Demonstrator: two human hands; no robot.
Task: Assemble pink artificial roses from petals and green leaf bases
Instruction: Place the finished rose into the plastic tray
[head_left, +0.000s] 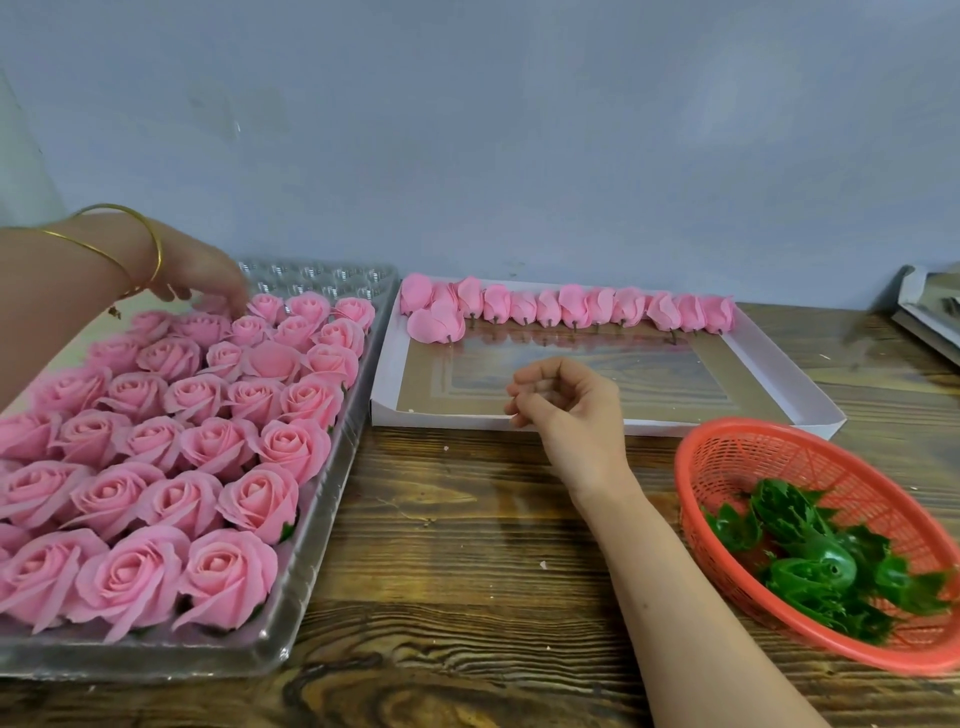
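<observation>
Several finished pink roses (228, 571) fill a clear plastic tray (311, 525) on the left. My left hand (197, 275) reaches over the tray's far rows, and its blurred fingertips touch a rose (208, 325) there. A row of pink petal buds (571, 306) on short stems lies along the back of a white cardboard tray (384, 364). My right hand (566, 405) hovers over that tray's front edge with its fingers curled and nothing visible in them. Green leaf bases (821, 566) lie in a red plastic basket (727, 452) at the right.
Everything stands on a wooden table (467, 545) against a grey-blue wall. The far empty cells of the plastic tray (322, 273) show behind the roses. Another white box (930, 312) sits at the far right edge.
</observation>
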